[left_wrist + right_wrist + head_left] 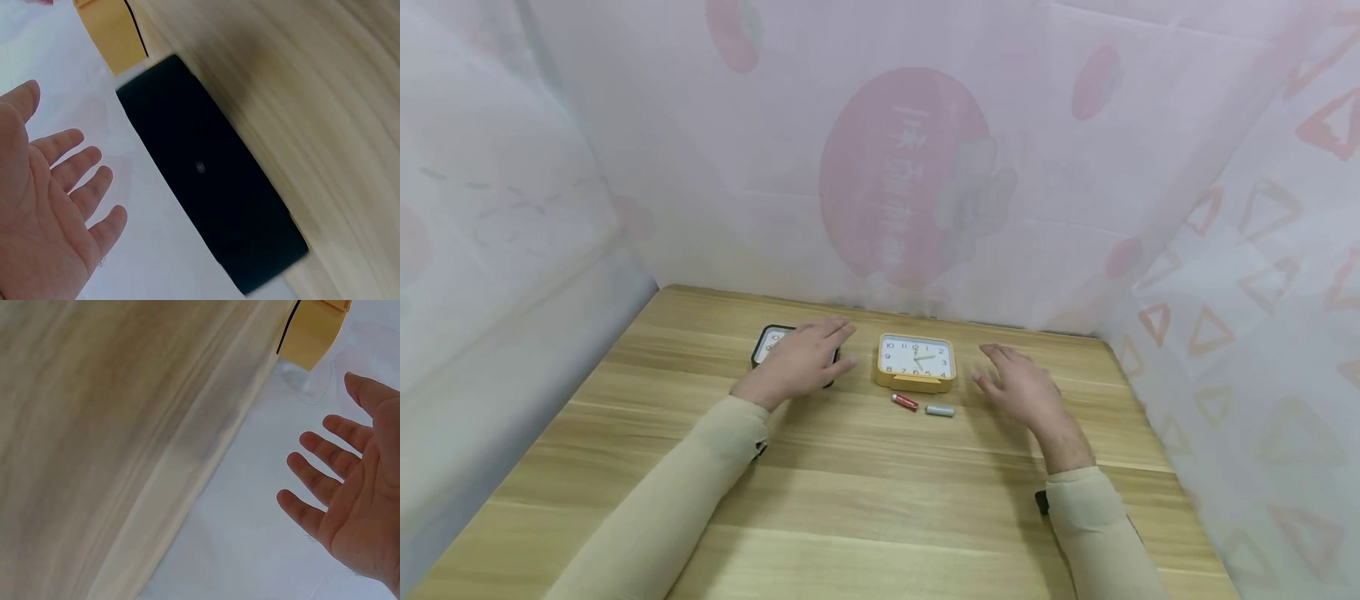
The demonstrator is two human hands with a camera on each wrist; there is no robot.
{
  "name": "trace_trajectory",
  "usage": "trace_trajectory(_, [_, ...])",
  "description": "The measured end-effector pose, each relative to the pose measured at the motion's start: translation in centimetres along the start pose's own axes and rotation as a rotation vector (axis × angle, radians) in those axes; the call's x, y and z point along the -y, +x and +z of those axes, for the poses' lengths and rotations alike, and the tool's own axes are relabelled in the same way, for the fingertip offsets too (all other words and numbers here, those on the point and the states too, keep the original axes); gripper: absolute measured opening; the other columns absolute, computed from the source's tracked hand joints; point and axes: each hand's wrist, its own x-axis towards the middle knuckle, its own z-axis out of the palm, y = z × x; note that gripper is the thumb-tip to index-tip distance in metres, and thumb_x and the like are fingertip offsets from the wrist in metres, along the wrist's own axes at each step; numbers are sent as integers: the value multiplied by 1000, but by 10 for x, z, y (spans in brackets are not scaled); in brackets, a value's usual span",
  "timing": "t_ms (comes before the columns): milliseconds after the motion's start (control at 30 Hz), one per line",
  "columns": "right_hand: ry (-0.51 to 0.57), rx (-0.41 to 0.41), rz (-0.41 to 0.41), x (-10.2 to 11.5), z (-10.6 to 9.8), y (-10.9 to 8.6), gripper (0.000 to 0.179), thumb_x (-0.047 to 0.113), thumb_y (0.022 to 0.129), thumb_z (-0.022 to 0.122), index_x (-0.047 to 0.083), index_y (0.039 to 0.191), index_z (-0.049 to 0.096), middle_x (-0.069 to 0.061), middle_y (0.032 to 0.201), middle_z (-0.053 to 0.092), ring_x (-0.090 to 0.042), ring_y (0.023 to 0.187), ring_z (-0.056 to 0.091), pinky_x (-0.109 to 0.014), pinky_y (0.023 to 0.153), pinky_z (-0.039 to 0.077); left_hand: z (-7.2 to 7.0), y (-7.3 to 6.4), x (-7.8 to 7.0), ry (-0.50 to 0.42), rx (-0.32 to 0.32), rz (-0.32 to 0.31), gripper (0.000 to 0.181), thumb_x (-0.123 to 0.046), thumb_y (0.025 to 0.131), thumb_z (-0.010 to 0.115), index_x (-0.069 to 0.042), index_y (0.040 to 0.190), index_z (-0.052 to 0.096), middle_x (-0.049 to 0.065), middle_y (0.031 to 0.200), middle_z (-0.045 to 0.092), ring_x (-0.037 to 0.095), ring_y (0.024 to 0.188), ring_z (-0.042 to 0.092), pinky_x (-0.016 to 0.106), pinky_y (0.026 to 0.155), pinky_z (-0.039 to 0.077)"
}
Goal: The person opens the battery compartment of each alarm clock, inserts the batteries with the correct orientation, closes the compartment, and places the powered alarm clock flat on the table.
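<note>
A yellow alarm clock [914,363] with a white face lies face up on the wooden table. In front of it are a red battery [905,402] and a pale blue-grey battery [940,411], side by side. My left hand [801,358] hovers over a black-framed clock [766,343] and hides most of its face. In the left wrist view that hand [56,206] has its fingers spread, holding nothing, beside the dark side of the black clock [209,178]. To the right of the yellow clock, my right hand [1018,387] is raised with fingers extended and holds nothing.
The wooden table [865,500] reaches back to a pale printed curtain [760,192], with further curtains at the left and right. In the right wrist view, part of the yellow clock [312,334] shows near the top edge.
</note>
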Motion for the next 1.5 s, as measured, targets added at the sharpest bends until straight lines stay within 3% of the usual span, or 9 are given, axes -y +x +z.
trace_trajectory(367, [-11, 7, 6, 4, -2, 1, 69, 43, 122, 63, 8, 179, 46, -23, 184, 50, -55, 167, 51, -83, 132, 42, 16, 33, -27, -41, 51, 53, 76, -54, 122, 56, -8, 181, 43, 20, 188, 44, 42, 176, 44, 63, 145, 37])
trace_trajectory(633, [-22, 2, -3, 3, 0, 2, 69, 43, 121, 64, 8, 179, 46, -23, 183, 50, -54, 166, 52, -84, 132, 42, 27, 52, -46, -96, 125, 37, 88, -66, 118, 60, -12, 184, 39, 16, 193, 37, 38, 180, 37, 59, 149, 31])
trace_trajectory(800, [-34, 6, -6, 5, 2, 2, 68, 42, 122, 63, 8, 179, 47, -23, 183, 50, -54, 166, 52, -86, 130, 42, 34, 62, -53, -129, 159, 31, 97, -69, 112, 70, -13, 185, 38, 16, 194, 34, 38, 181, 35, 59, 148, 32])
trace_trajectory(1067, [-40, 2, -8, 6, 1, 0, 66, 40, 122, 64, 9, 178, 48, -23, 183, 51, -54, 166, 53, -86, 129, 43, 33, 75, -61, -184, 206, 4, 103, -56, 104, 87, -12, 184, 39, 18, 195, 29, 42, 182, 30, 64, 148, 30])
trace_trajectory(1500, [-40, 12, -3, 6, 0, 0, 67, 39, 121, 65, 7, 178, 48, -24, 183, 50, -54, 166, 53, -84, 130, 45, 38, 89, -63, -165, 227, -21, 102, -40, 101, 95, -14, 183, 42, 17, 192, 37, 41, 181, 32, 63, 147, 33])
